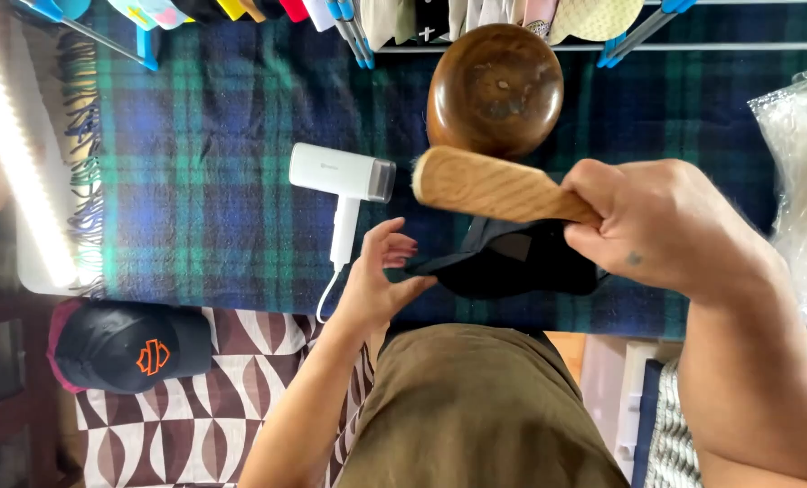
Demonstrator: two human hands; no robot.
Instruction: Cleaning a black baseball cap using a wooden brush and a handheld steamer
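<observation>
Right now the brush (489, 185) is a pale wooden one with a flat oblong back, light bristles just showing at its far end; it hangs above the dark cap (512, 262), which lies on the plaid blanket (204, 181) covering the tabletop. The right hand (661, 226) has its grip clenched round the brush handle, wrist bent, forearm coming in from the lower right. The left hand (376, 276) is loose, fingers spread and curled, holding nothing, its fingertips just beside the cap's brim. Behind the brush sits a round wooden bowl (495, 89); I cannot tell whether it holds anything. A white steamer (342, 181) lies on the blanket to the left of the brush, well apart from it. A second black cap (132, 346) with an orange mark rests on a patterned cloth (240, 398) at lower left.
</observation>
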